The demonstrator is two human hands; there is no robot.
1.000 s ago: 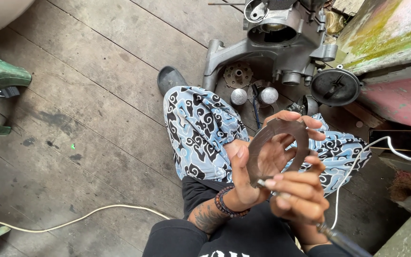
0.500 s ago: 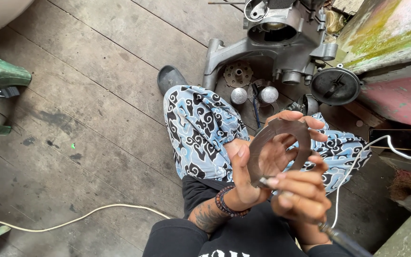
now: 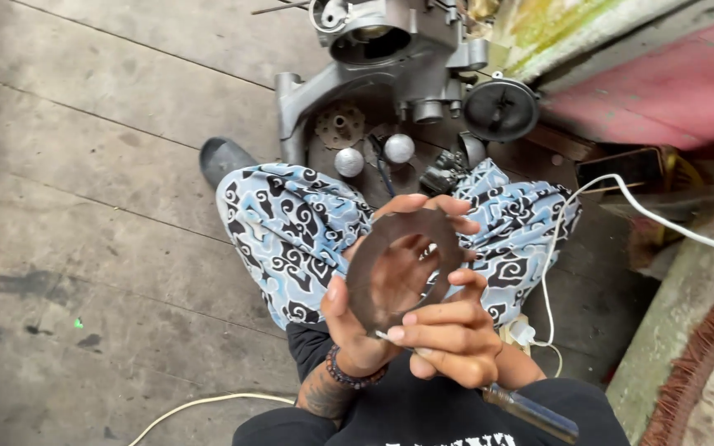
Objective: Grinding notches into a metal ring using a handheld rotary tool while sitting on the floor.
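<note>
My left hand (image 3: 390, 272) holds a dark flat metal ring plate (image 3: 369, 281) upright over my lap, fingers curled over its top edge and palm visible through its hole. My right hand (image 3: 448, 339) grips a thin tool with a metal handle (image 3: 530, 410), its tip resting on the ring's lower edge. Both hands are above my knees, which are covered by blue-and-white patterned trousers (image 3: 291, 223).
A grey engine casing (image 3: 373, 49) with a gear and two round silver parts lies on the wooden floor ahead of my knees. A round black part (image 3: 502, 109) sits to its right. A white cable (image 3: 621, 198) runs along the right; another (image 3: 200, 405) crosses the floor at lower left.
The view has shifted so the hands and ring sit more central; the green object at the left edge is out of view. The grip on ring and tool is unchanged.
</note>
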